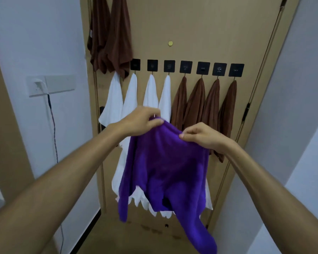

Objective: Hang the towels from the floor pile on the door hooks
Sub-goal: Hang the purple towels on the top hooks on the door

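A purple towel hangs in front of me, held up by its top edge. My left hand pinches the upper left part and my right hand pinches the upper right part. Behind it stands the tan door with a row of black square hooks. Several white towels hang from the left hooks and several brown towels from the right ones. Two more brown towels hang higher up at the door's top left. The floor pile is out of view.
White walls close in on both sides. A wall socket plate with a plugged cable sits on the left wall. A small brass knob sticks out of the door above the hooks.
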Available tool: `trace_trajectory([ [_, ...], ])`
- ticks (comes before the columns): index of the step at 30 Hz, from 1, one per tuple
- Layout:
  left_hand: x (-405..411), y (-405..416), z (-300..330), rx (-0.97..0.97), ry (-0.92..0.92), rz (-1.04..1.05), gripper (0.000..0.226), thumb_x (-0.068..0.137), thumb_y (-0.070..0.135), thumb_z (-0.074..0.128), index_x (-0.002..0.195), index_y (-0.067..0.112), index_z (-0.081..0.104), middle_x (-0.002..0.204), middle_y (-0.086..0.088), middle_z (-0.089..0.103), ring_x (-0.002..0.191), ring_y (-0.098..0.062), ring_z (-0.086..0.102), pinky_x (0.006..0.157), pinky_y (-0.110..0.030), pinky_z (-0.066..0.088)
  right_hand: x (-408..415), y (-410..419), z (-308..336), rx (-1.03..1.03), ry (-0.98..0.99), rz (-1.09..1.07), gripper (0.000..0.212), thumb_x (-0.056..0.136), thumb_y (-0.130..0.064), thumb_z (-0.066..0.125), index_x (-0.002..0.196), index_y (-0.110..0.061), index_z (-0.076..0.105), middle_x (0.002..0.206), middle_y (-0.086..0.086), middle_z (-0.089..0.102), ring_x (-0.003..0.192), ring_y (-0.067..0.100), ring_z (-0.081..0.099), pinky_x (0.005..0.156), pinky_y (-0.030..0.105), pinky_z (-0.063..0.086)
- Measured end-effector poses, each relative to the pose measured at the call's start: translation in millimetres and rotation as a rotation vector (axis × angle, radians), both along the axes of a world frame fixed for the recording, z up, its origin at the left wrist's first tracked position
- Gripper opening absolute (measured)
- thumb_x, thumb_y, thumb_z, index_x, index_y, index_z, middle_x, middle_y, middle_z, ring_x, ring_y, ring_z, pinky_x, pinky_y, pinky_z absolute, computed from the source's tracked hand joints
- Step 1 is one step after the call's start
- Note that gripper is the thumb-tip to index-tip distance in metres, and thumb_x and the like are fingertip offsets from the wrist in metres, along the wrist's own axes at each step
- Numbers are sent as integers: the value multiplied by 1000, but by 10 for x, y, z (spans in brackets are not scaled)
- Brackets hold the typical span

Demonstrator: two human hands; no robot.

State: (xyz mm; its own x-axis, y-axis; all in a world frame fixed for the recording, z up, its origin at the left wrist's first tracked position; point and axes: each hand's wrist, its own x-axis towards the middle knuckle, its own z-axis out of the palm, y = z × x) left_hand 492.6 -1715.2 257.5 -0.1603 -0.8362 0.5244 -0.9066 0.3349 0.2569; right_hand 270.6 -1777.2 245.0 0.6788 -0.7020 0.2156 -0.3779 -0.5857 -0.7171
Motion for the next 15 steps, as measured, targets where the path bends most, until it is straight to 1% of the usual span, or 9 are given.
trace_trajectory([
  [2, 73, 8, 95, -148, 21, 22, 22, 95, 33, 51, 85, 15, 60, 77, 3, 58, 72, -14, 54, 63, -27, 43, 91, 1, 43, -22, -210, -29, 26, 94, -24, 56, 80, -6, 68, 73, 6, 64, 68, 13, 57, 61, 26, 43],
  [3, 104, 15, 141, -142, -31, 29, 23, 95, 34, 50, 85, 16, 59, 77, 2, 58, 72, -15, 54, 64, -30, 44, 125, -12, 82, -42, -241, -47, 27, 94, -25, 55, 82, -4, 68, 76, 7, 64, 69, 15, 58, 63, 29, 44],
  [5, 186, 20, 172, -111, -126, 47, 25, 95, 36, 50, 86, 15, 58, 79, 0, 59, 73, -19, 54, 66, -35, 45, 186, -15, 132, -33, -67, -48, 28, 93, -29, 57, 83, -7, 71, 76, 8, 68, 67, 14, 62, 63, 30, 49],
  [6, 224, 23, 159, -161, -123, 63, 25, 95, 37, 49, 85, 15, 56, 79, 0, 58, 73, -19, 53, 65, -34, 44, 223, -8, 145, -31, 6, -47, 28, 92, -31, 58, 81, -9, 72, 75, 7, 69, 65, 12, 63, 61, 28, 50],
  [7, 260, 22, 146, -223, -112, 83, 25, 95, 37, 49, 84, 15, 53, 78, 1, 56, 72, -19, 52, 63, -32, 41, 260, -11, 161, -56, -4, -67, 28, 91, -31, 59, 78, -10, 72, 72, 7, 69, 63, 12, 62, 59, 27, 49],
  [8, 293, 21, 143, -255, -114, 94, 25, 96, 37, 47, 82, 16, 51, 77, 1, 55, 71, -19, 50, 63, -30, 37, 292, -7, 189, -101, -88, -112, 26, 91, -30, 60, 76, -11, 72, 71, 7, 68, 62, 12, 61, 59, 28, 47],
  [10, 368, 19, 145, -244, -143, 102, 27, 96, 37, 46, 81, 15, 49, 76, 1, 53, 70, -19, 49, 62, -29, 34, 325, -14, 248, -136, -211, -160, 21, 89, -28, 63, 76, -14, 72, 72, 5, 69, 65, 12, 61, 61, 30, 49],
  [13, 500, 35, 181, -313, -139, 107, 26, 96, 38, 46, 79, 19, 43, 76, 3, 48, 70, -19, 46, 62, -29, 33, 338, 3, 288, -29, -59, -80, 17, 88, -27, 64, 84, -13, 72, 81, 6, 72, 70, 13, 66, 64, 27, 56],
  [15, 608, 36, 208, -266, -179, 111, 25, 96, 39, 45, 80, 20, 44, 77, 4, 47, 71, -19, 46, 63, -30, 33, 353, 4, 285, -26, -70, -89, 16, 89, -21, 63, 89, -8, 71, 85, 10, 71, 74, 16, 66, 65, 26, 56],
])
